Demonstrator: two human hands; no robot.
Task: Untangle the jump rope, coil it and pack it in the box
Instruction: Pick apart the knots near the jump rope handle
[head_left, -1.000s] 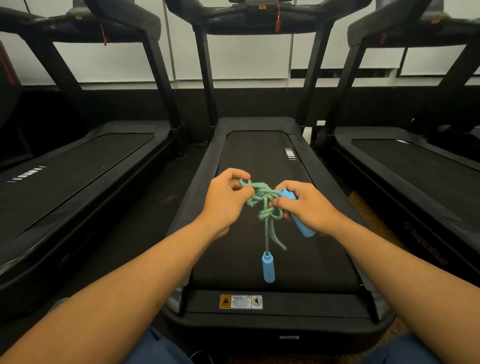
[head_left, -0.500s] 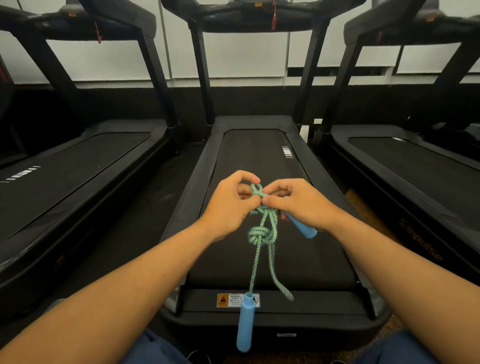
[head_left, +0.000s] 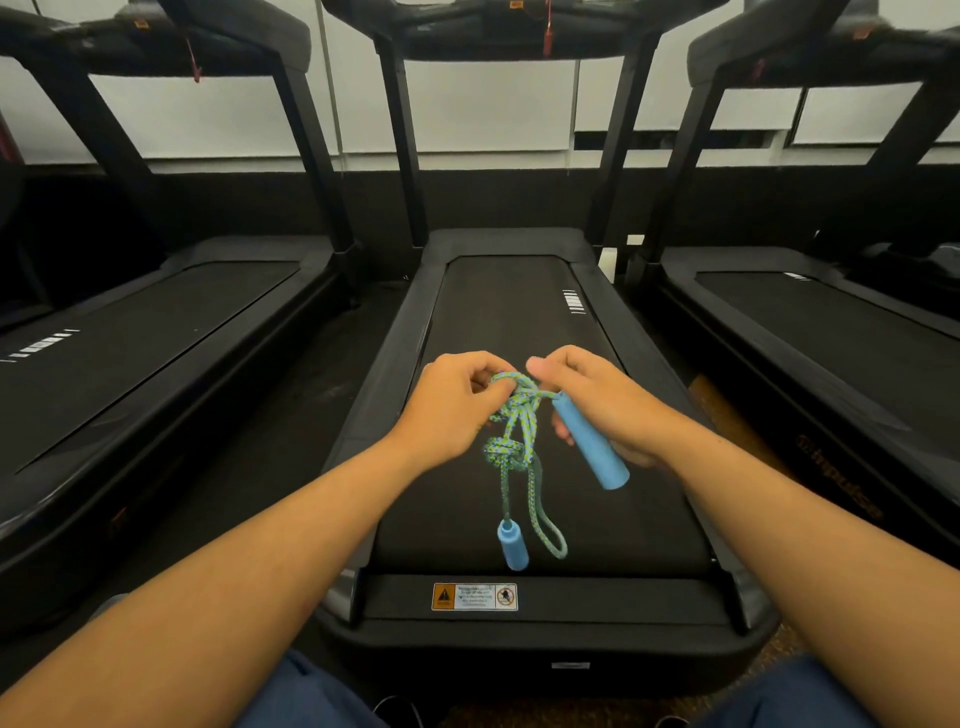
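**One knotted rope, two handles, two hands, three treadmills**

Mid-frame, the left hand (head_left: 451, 410) pinches the top of the green-blue jump rope (head_left: 511, 441), fingers curled closed on the tangle. The right hand (head_left: 602, 402) is curled around one blue handle (head_left: 589, 447), thumb raised beside the knot. A second blue handle (head_left: 512, 545) and one rope loop dangle lower centre, over the middle treadmill (head_left: 519, 322). Two more treadmills flank it, left and right.

Bare forearms, dark blue trousers (head_left: 311, 696)
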